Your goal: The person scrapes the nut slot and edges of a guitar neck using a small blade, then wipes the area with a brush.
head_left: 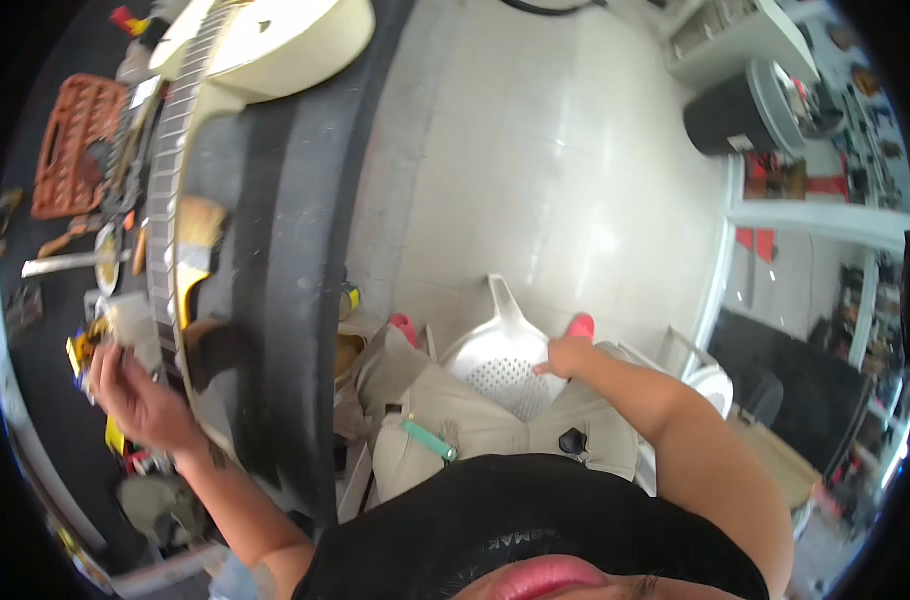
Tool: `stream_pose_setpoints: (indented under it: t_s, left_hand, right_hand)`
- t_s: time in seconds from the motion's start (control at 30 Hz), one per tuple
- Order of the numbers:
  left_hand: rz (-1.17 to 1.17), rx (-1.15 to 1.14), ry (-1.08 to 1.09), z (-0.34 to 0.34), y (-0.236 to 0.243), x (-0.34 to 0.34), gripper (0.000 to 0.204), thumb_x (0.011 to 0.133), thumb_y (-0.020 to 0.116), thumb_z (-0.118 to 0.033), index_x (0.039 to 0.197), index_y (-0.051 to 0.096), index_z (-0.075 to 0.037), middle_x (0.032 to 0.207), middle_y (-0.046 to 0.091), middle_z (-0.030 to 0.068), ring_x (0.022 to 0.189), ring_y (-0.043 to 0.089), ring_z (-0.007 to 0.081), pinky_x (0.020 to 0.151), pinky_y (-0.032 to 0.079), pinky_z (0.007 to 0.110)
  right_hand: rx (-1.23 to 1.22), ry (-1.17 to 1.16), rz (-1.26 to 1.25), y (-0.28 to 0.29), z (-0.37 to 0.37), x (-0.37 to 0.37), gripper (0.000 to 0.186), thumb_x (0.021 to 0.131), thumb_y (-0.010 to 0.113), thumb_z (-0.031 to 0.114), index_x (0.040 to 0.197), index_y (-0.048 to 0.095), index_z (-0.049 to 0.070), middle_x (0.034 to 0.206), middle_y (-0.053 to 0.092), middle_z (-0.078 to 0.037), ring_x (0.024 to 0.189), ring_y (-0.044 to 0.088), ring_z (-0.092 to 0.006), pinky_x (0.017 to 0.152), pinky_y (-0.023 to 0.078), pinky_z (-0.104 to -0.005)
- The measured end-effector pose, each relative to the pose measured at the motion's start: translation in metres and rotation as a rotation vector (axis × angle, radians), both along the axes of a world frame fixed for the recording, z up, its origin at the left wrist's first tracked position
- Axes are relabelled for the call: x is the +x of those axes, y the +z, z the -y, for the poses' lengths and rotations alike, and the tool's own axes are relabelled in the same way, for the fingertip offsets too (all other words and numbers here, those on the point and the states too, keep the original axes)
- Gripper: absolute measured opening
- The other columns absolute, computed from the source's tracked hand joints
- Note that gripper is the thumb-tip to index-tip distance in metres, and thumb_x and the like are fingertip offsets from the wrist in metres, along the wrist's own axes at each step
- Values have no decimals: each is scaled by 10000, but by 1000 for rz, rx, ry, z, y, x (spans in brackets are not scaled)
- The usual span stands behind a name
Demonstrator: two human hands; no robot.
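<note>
My left hand is over the dark workbench, beside the far end of a guitar neck. Its fingers are curled together and somewhat blurred; whatever they pinch is too small to make out. A yellow object lies right by these fingertips. Between my knees is a white perforated strainer, bowl-shaped, with a handle pointing away from me. My right hand grips its right rim, thumb over the inside. The cream guitar body rests on the bench at the far left.
Along the bench lie a wide paintbrush, an orange socket case and several hand tools. A black bin stands on the pale tiled floor at the far right. White-framed shelving runs down the right side.
</note>
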State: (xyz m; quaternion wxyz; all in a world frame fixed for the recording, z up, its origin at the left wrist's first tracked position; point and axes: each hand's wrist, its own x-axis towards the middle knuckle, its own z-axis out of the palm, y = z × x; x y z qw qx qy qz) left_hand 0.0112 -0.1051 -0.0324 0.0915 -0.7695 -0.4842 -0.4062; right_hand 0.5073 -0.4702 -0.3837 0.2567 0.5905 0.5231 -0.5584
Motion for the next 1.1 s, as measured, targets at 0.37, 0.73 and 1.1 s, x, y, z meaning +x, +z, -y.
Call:
stream_pose_setpoints:
  t_s: [0.37,0.73,1.1]
  left_hand:
    - [534,-270,-104,-17,-12,-4,144,1130,678,-39,1251,734,16,1124,726,37,1033,709,124,971,560,289]
    - [1122,-897,-456,-42,-11,-25,138,1120,716,-100,1253,749,-83,1155,752,52,1067,761,210,942,640,460]
    - [1314,-936,-381,-11,-7,24,67,1123,698,-135,1168,694,-86,1062,698,26,971,695,157,829,618,366]
  right_hand:
    - [71,299,-91,-82,-69,-12,441,958,737,363,1276,849,79,1192,838,-226,1129,798,-405,976,616,-518]
    - [1711,-274,-687,256,-271,-244,666,885,915,306,1407,640,-4,1192,747,-197,1150,721,-401,1019,585,-497]
    - [1319,-342,-464,286,-310,-303,707,717,989,276,1284,678,-10,1110,817,-250,1035,809,-434,920,640,-484]
